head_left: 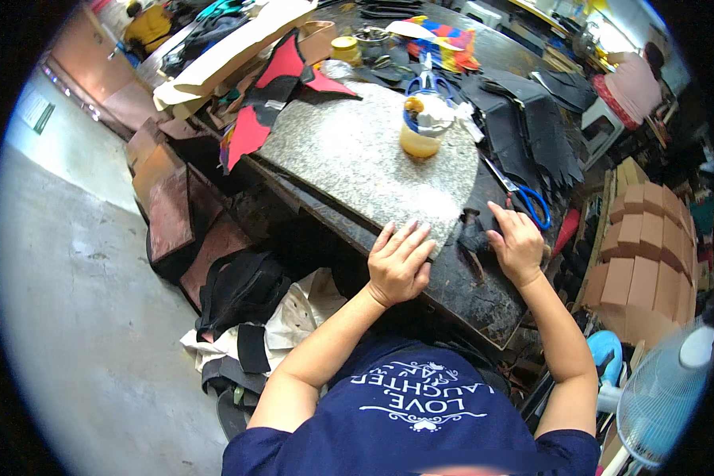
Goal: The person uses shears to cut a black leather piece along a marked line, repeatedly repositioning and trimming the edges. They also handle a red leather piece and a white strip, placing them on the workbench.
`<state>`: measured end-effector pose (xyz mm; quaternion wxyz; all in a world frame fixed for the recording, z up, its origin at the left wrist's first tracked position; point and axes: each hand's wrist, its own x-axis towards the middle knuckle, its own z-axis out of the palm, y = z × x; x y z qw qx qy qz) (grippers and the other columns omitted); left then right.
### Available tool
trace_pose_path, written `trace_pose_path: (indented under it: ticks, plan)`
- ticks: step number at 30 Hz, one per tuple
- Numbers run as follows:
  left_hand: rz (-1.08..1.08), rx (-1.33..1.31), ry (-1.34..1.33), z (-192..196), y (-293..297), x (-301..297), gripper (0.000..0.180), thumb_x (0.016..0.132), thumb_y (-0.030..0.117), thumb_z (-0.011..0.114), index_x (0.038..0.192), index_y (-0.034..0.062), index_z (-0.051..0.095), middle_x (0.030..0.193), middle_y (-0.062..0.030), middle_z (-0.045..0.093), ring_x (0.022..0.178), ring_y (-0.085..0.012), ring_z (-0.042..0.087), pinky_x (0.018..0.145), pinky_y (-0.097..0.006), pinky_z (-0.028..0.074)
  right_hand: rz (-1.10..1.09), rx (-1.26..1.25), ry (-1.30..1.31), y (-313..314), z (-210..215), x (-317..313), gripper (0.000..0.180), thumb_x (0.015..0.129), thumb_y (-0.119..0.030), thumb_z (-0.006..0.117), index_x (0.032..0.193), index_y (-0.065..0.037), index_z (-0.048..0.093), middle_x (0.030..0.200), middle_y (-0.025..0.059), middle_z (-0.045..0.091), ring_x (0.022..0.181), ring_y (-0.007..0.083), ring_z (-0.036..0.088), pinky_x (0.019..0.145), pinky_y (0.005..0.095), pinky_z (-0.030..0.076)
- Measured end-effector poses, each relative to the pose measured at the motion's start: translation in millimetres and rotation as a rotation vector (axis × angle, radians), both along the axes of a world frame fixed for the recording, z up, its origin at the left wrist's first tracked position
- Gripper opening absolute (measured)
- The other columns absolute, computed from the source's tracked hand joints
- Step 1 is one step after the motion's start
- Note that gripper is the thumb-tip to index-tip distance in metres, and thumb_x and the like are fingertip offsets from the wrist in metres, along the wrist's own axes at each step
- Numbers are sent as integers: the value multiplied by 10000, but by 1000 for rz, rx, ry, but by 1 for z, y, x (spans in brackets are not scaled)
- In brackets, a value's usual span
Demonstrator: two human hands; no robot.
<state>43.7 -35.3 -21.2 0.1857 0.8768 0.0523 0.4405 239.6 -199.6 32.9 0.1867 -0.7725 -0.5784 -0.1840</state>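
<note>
The left hand [399, 262] lies flat, fingers spread, on the near edge of a speckled stone slab [365, 159] that covers the middle of the dark table [484, 297]. The right hand [517, 244] rests just beside the slab at the table's near edge, fingers curled over a small dark piece [473, 236]; whether it grips it cannot be told. Blue-handled scissors [534, 204] lie just beyond.
</note>
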Motion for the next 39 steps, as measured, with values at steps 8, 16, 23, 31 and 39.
trace_pose_path:
  ticks: [8, 16, 23, 31, 39]
  plan:
    - [208, 2, 51, 46, 100, 16, 361, 759, 175, 699, 1074, 19, 617, 1203, -229, 581, 1168, -411, 509, 1036, -493, 382, 121, 60, 107, -3, 1, 3, 663, 984, -571, 287, 1224, -34, 592, 1089, 153, 649, 976, 363, 610, 892, 432, 470]
    - [1024, -348, 447, 61, 291, -7, 956, 630, 491, 833, 1403, 123, 409, 1506, -301, 242, 1343, -511, 319, 1079, -600, 305, 120, 30, 116, -3, 0, 4, 620, 990, -538, 309, 1244, -39, 577, 1026, 165, 655, 930, 356, 628, 908, 435, 468]
    - [888, -186, 422, 58, 298, -5, 817, 628, 398, 839, 1314, 99, 511, 1196, -223, 573, 1104, -384, 574, 957, -453, 455, 109, 21, 148, -3, 0, 4, 577, 994, -509, 339, 1256, -51, 570, 969, 160, 652, 883, 363, 622, 898, 438, 471]
    - [181, -1067, -135, 65, 224, -26, 394, 871, 91, 675, 1211, -69, 556, 1081, -131, 643, 953, -156, 629, 845, -276, 507, 104, 64, 122, -4, -1, 4, 546, 992, -500, 361, 1250, -71, 579, 904, 133, 656, 851, 350, 628, 878, 426, 485]
    - [61, -1283, -247, 48, 68, -67, 326, 902, -7, 598, 1223, -43, 556, 1175, -97, 608, 1067, -142, 580, 967, -283, 448, 125, 47, 147, -5, -1, 6, 523, 978, -489, 392, 1246, -77, 572, 901, 144, 642, 835, 352, 613, 827, 417, 485]
